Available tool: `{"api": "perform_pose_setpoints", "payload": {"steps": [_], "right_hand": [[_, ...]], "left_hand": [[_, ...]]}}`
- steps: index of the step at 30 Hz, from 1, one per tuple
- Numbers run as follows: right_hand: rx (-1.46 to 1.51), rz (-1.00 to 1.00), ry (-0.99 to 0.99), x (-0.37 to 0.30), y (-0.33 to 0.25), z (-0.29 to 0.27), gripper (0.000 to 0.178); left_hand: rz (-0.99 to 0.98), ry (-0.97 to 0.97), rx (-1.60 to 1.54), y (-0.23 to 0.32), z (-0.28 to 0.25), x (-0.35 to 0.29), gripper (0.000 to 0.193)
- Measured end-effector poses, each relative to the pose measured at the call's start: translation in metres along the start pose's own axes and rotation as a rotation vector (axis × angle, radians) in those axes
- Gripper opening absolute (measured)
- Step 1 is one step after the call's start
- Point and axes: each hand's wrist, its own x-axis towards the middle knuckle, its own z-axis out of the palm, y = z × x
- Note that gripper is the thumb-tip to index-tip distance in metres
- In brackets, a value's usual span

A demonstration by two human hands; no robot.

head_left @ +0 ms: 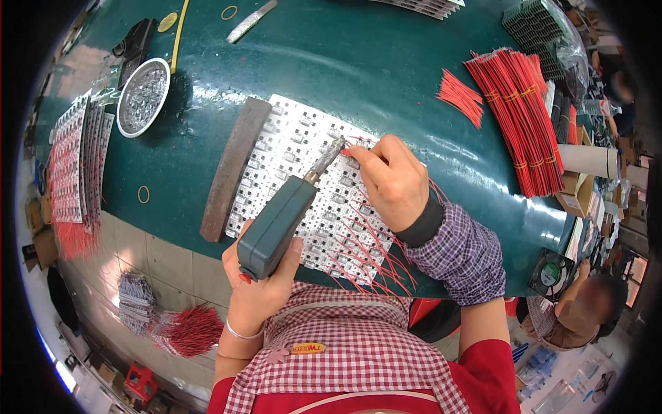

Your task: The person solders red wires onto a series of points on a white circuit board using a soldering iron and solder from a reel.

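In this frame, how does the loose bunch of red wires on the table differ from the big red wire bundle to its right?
The loose bunch of red wires is small, short and fanned out with no ties showing; the big red wire bundle is much longer and thicker, packed straight and bound with yellow bands. The loose bunch lies alone on the green table, while the big bundle lies beside dark stacked parts by the table's edge. Both are thin red wires, untouched by either hand.

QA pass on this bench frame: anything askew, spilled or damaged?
Nothing damaged. A small bunch of red wires lies fanned apart from the tied bundles. Left hand holds the soldering gun; right hand pinches a wire at the panel.
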Motion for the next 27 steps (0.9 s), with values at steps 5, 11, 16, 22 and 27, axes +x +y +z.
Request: {"api": "perform_pose_setpoints", "payload": {"steps": [5, 11, 16, 22, 27], "right_hand": [[0.017, 0.01, 0.002, 0.0, 0.0, 0.0, 0.026], [0.023, 0.011, 0.002, -0.001, 0.0, 0.001, 0.024], [0.046, -0.026, 0.045, 0.001, 0.001, 0.002, 0.025], [0.061, -0.035, 0.061, -0.001, -0.002, -0.004, 0.026], [0.111, -0.023, 0.047, -0.002, 0.0, -0.004, 0.027]], "left_hand": [[-0.047, 0.038, -0.041, -0.008, 0.0, -0.008, 0.019], [-0.003, 0.079, -0.004, -0.01, 0.003, -0.009, 0.02], [-0.135, 0.121, -0.083, -0.01, 0.001, -0.016, 0.02], [-0.165, 0.134, -0.065, -0.007, -0.004, -0.021, 0.02], [-0.157, 0.113, -0.054, -0.014, -0.007, -0.027, 0.023]]}}
